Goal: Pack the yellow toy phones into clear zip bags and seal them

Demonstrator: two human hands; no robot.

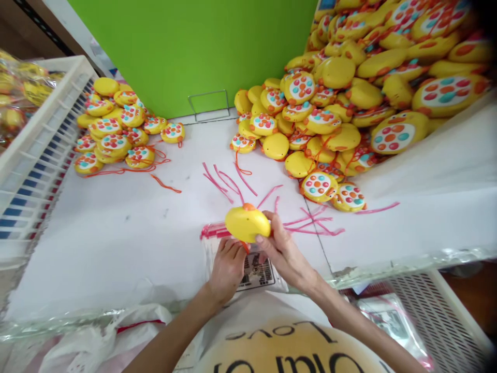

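Near the front middle of the white table, my right hand (281, 248) grips a yellow duck-shaped toy (247, 223) by its right end, with the plain yellow back showing. Just below the toy, my left hand (229, 264) is closed on an orange cord (245, 247) that hangs from it. Under both hands lies a stack of clear printed bags (256, 274) with a pink upper edge. Pink ties (310, 223) are scattered behind and to the right of the toy.
A large heap of duck toys (303, 124) fills the right back, a smaller pile (112, 140) the left back. A green panel (194, 52) and wire stand (209, 106) are behind. White crates (50, 114) flank the table at left and lower right.
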